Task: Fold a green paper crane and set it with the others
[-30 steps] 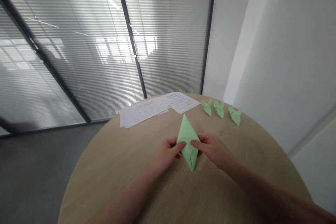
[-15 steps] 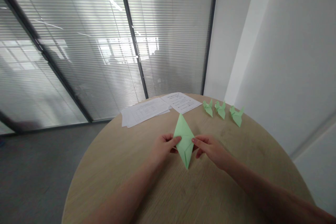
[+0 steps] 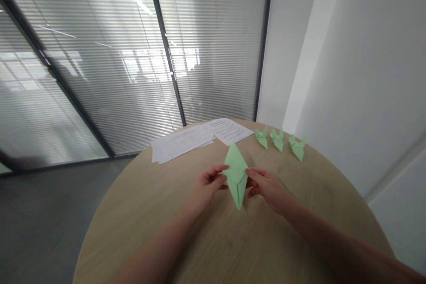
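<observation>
Green diamond (image 3: 237, 164): creased flat, seemingly part-folded, held over the surface (image 3: 149, 222); raised points like the birds' are absent.
Left hand (image 3: 204, 188): fingers pinching one edge.
Right hand (image 3: 268, 186): fingers gripping the opposite edge.
Birds (image 3: 277, 141): three (green too), shaped, near printed sheets (image 3: 184, 143).

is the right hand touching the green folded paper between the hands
Touching. The head view shows it: the thumb of the right hand presses on the right edge of the green folded paper, with no gap between them.
</observation>
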Tool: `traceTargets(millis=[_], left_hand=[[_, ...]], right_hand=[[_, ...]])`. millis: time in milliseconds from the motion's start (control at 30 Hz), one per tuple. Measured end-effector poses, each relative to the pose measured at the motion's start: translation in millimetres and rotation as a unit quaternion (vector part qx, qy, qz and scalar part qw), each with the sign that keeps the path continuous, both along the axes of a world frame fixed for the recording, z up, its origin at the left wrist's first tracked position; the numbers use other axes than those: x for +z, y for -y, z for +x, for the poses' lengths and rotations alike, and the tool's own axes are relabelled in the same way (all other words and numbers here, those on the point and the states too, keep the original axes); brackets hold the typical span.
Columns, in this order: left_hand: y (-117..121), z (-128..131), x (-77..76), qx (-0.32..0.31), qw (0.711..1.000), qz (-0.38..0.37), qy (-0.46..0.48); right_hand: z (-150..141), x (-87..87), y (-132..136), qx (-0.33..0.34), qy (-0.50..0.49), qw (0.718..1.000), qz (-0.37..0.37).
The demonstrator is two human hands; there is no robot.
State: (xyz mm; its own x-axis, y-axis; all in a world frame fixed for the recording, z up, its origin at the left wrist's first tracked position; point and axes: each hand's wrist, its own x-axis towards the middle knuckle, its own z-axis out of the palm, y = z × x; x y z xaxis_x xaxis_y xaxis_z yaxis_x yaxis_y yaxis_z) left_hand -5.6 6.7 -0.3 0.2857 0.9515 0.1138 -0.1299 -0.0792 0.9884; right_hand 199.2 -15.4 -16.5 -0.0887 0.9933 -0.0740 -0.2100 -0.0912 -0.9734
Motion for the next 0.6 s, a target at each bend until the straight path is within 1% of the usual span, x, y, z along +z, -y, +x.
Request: traceTargets(millis=[67,167,467,600], left_hand=[[-1.4,0.4,-4.4,-0.007,1.000,0.000,-0.010],[-3.5,1.1,-8.2,0.008,1.000,-0.001,-0.020],[-2.0,4.0,-3.6,0.066,0.997,0.000,-0.025],[-1.7,4.9,-3.5,0.093,0.996,0.000,-0.008]], right_hand=[[-1.3,-1.2,0.8,0.014,0.004,1.000,0.002],[-2.2,-2.6,1.3,0.033,0.023,0.999,0.016],[-5.1,-5.8,2.3,0.069,0.099,0.989,0.085],[-9.0,-10.3,2.6,0.074,0.125,0.984,0.100]])
